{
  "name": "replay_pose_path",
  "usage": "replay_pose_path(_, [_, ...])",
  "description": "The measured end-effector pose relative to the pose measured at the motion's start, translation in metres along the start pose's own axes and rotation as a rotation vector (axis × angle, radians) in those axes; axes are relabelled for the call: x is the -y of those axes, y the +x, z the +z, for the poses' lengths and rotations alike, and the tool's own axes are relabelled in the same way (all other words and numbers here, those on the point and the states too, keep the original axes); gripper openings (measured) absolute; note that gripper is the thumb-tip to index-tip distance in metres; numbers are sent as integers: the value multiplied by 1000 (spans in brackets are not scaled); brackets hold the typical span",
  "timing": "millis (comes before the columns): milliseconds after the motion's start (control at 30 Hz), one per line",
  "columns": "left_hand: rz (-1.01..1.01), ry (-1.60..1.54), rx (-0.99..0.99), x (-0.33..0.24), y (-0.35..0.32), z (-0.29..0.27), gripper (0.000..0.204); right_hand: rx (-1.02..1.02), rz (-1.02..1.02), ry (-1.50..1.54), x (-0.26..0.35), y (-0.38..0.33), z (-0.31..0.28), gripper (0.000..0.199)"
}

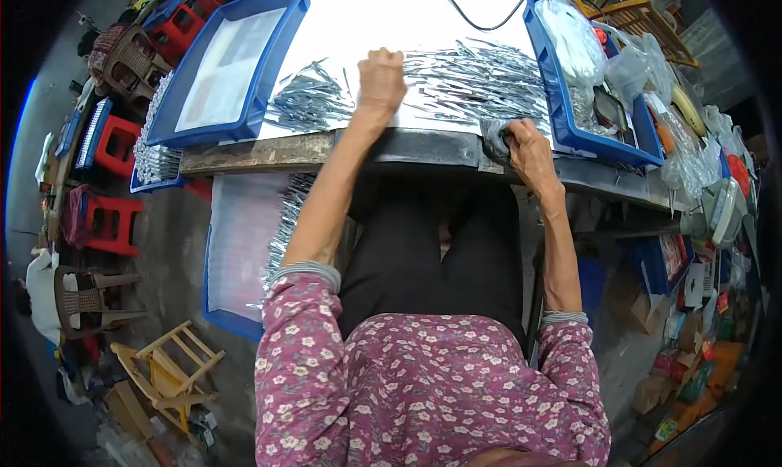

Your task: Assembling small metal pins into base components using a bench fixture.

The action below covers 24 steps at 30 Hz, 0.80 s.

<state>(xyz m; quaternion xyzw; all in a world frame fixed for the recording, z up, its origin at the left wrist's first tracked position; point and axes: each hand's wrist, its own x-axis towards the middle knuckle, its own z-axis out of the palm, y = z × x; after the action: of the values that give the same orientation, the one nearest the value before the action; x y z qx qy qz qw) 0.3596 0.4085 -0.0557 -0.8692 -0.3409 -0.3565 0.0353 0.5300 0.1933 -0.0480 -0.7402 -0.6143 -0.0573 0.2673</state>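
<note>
Thin metal rods (pixel 481 80) lie scattered in a wide heap on the white bench top (pixel 383 19), spreading just right of the left hand (pixel 380 80) and beyond the right hand (pixel 528 148). Left hand is a closed fist, fingers curled together, resting on the bench between the big heap and a smaller rod pile (pixel 308 102) just left of its fingers; can't tell whether the fist holds any rods. Right hand sits at the bench's near edge, fingers clamped on a grey cloth (pixel 493 137), touching the near fringe of the big heap.

Right of the right fingers, touching-close: blue tray (pixel 562 113) holding clear plastic bags (pixel 574 43) and mixed small items. Left of the left fingers, past the small pile: another blue tray (pixel 265 72) with a pale sheet inside. Beyond the left fingers at the far bench edge, a black cable loop (pixel 481 7). Below the bench at the person's left, a blue tray (pixel 224 316) with more rods (pixel 285 223) along its edge. Red plastic stools (pixel 110 223) and a wooden stool (pixel 167 369) stand on the floor well left
</note>
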Motion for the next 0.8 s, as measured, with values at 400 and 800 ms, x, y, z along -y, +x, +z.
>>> replay_pose_path(400, [13, 83, 249, 64, -29, -32, 14, -108, 67, 175, 2, -5, 1, 9])
replay_pose_path(800, [141, -203, 328, 43, -23, -18, 8, -97, 436, 720, 2, -6, -3, 16])
